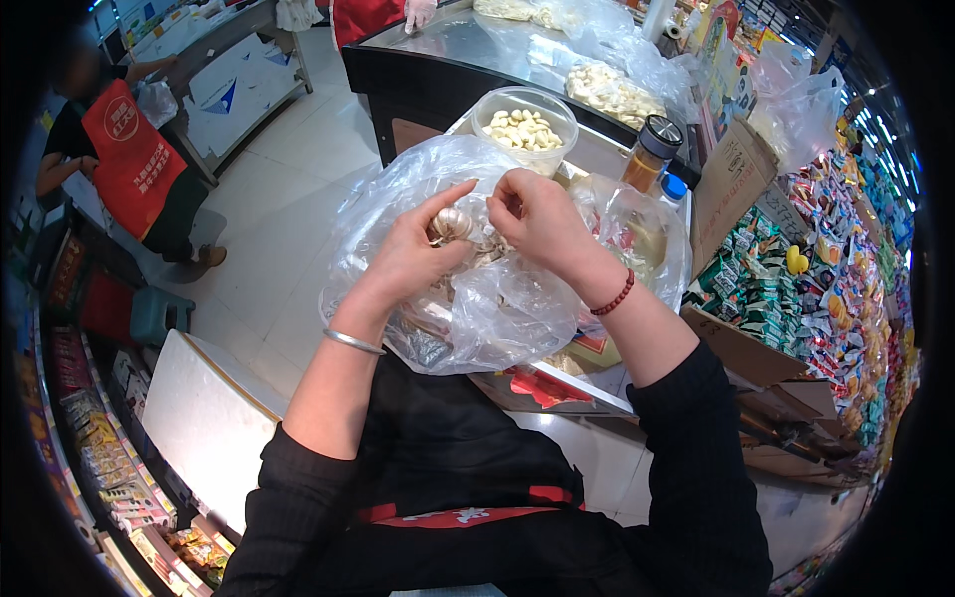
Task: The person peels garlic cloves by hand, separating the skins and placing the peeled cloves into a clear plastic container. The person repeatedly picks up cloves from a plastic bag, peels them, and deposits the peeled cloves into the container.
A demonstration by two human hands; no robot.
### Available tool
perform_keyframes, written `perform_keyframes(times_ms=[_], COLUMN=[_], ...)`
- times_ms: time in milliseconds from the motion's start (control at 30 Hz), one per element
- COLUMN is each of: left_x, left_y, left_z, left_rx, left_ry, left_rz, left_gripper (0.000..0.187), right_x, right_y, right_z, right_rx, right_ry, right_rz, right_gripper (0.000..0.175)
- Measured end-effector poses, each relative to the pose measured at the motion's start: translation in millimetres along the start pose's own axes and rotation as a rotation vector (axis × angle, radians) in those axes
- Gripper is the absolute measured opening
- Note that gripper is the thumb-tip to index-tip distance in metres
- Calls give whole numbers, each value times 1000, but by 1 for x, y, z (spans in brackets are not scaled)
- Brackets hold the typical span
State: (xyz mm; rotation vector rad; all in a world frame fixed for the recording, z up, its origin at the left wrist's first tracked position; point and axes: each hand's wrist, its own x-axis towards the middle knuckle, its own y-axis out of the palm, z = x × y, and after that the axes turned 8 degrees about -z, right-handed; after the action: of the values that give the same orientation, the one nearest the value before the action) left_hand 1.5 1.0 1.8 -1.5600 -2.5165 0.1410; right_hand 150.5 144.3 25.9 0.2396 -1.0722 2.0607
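My left hand [419,250] holds a garlic bulb [452,224] between thumb and fingers, above an open clear plastic bag [507,306]. My right hand [533,216] is just right of the bulb, its fingertips pinched together; whether something small is between them cannot be told. More garlic and loose skins lie in the bag beneath both hands. Beyond them stands a round clear plastic tub [565,145] holding peeled garlic cloves [522,128]. A second clear bag [649,239] lies to the right, under my right wrist, its contents partly hidden.
A jar of amber liquid [647,160] and a blue-capped bottle [673,188] stand back right. A cardboard box [735,190] and packaged snacks [753,283] flank the right side. Behind is a metal-topped counter [477,45] with bagged food. A co-worker in a red apron [134,157] stands far left.
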Motion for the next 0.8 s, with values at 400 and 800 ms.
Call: perform_keyframes(times_ms=[400, 800], left_x=[3, 2], left_y=[5, 0], left_z=[9, 10], left_rx=[9, -340], left_ry=[113, 28], left_rz=[-51, -8], left_gripper=[72, 61], right_x=[-7, 0], right_y=[4, 1], right_z=[9, -1], right_rx=[175, 317], right_ry=[-211, 71], right_rz=[175, 227], right_gripper=[31, 23])
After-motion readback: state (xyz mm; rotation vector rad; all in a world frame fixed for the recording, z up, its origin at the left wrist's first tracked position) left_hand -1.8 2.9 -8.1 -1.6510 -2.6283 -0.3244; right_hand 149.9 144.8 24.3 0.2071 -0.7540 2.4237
